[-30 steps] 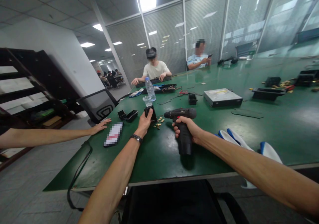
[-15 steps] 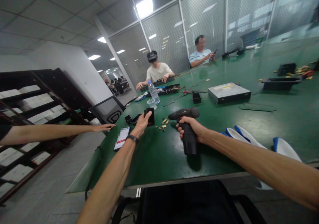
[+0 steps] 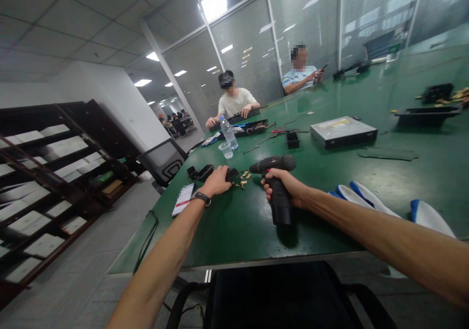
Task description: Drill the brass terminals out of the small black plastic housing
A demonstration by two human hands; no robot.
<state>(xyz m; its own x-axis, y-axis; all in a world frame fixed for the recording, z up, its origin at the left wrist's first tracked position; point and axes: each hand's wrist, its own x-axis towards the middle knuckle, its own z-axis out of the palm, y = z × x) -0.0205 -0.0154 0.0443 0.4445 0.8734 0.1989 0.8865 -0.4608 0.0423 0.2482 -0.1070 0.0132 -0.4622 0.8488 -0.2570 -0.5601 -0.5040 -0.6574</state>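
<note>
In my right hand [image 3: 280, 182] is a black cordless drill [image 3: 281, 213], gripped by its handle just over the green table, its front pointing left. My left hand [image 3: 219, 181] is closed over a small black plastic box [image 3: 231, 174] low at the tabletop; the fingers partly cover it. Several small brass-coloured pieces and screws [image 3: 244, 182] lie between my two hands. Beyond my left wrist are an open black tray [image 3: 204, 173] and a smaller black part [image 3: 192, 172]. A phone [image 3: 183, 199] with a lit screen rests beside that wrist.
A plastic cup [image 3: 226, 149] and water bottle [image 3: 228, 133] stand behind my left hand. Farther right are a silver disc drive [image 3: 343, 132] and a small black box [image 3: 292, 140]. White-and-blue gloves [image 3: 366, 199] lie by my right forearm. Two people sit across the table [image 3: 234, 246].
My left hand has lowered the black box from upright to flat near the tabletop. Another person's outstretched arm at the left has gone from view. The drill stays in my right hand.
</note>
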